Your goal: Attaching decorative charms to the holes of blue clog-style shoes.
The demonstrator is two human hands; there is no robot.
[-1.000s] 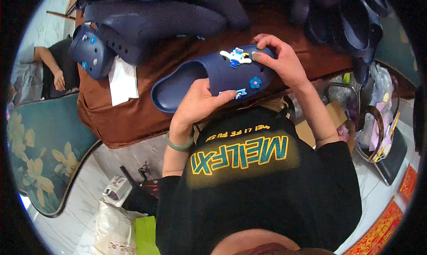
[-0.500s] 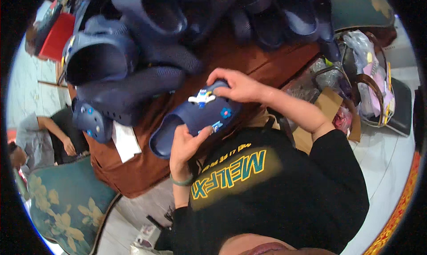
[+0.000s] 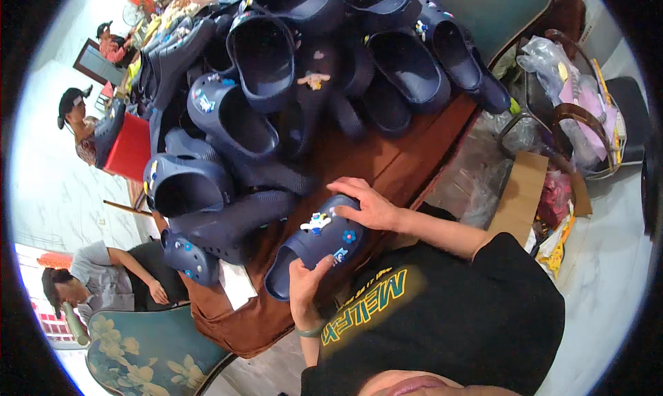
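I hold a dark blue foam clog [image 3: 304, 244] between both hands over the near edge of the brown-covered table. My left hand [image 3: 304, 285] grips it by the opening near the heel, thumb on top. Around the toe end closes my right hand [image 3: 364, 204], its fingers at the far side. On the clog's upper sit a white character charm [image 3: 316, 223], a blue flower charm [image 3: 349, 236] and a blue-and-white charm [image 3: 339, 256], partly beside my left thumb. The undersides of my fingers are hidden.
A heap of dark blue clogs [image 3: 259, 58] covers the table's far side. White paper [image 3: 237, 285] lies at the table's left edge. A cardboard box [image 3: 518, 196] and a chair with plastic bags [image 3: 573, 106] stand right. Another person [image 3: 114, 278] sits left by a patterned green chair [image 3: 152, 348].
The view has tilted up, showing more of the heap and other people farther off. Both hands keep their hold on the clog, and my right hand's fingers shift slightly at the toe.
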